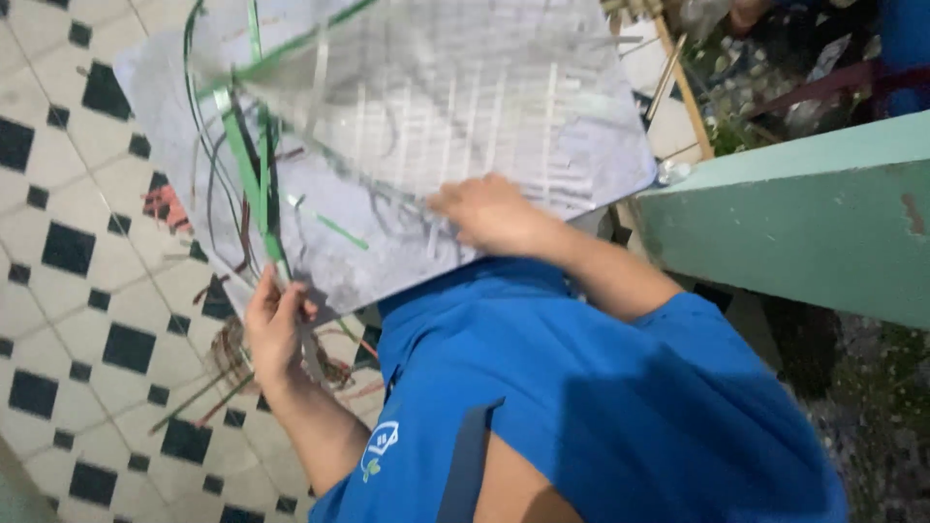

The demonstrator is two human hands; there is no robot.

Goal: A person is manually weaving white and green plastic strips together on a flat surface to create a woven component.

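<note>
My left hand (274, 329) pinches the lower edge of the grey woven mat (426, 136), held above the tiled floor (68, 291); my right hand (494, 213) presses flat on it. Loose green strips (247, 165) could slip out if my pinch slackens.

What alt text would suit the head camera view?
A person in a blue shirt holds a grey woven mat with green strips: left hand grips its edge, right hand rests on top, above a black-and-white tiled floor.
</note>
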